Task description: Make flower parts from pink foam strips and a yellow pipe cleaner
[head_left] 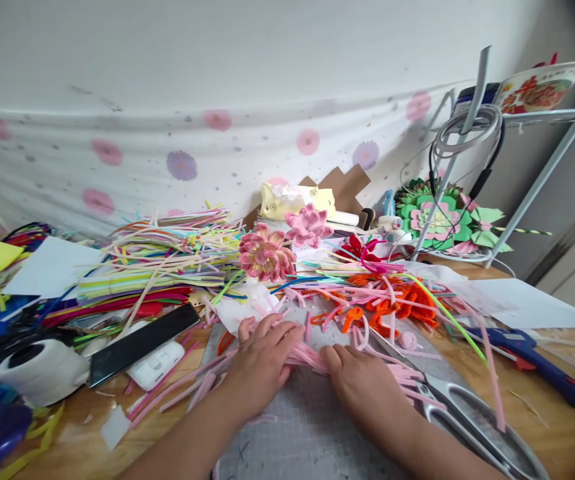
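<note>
A bundle of pink pipe cleaners (306, 356) lies crosswise over a grey mat (287, 440). My left hand (265, 353) is closed over the bundle's left part, fingers bent down around it. Close by on the right, my right hand (360, 380) grips the same bundle with curled fingers. Loose pink ends stick out past both hands. Large metal scissors (460, 407) lie beside my right wrist, their blades partly hidden behind that hand. Bent orange pipe cleaners (400, 300) and short pink pieces are scattered just beyond my hands.
Two pink pipe-cleaner flowers (267, 253) stand behind the mat. Piles of coloured pipe cleaners (152, 257) fill the back left. A black phone (142, 343) leans at left, and a blue glue gun (542, 367) lies at right. A metal rack (512, 200) rises at back right.
</note>
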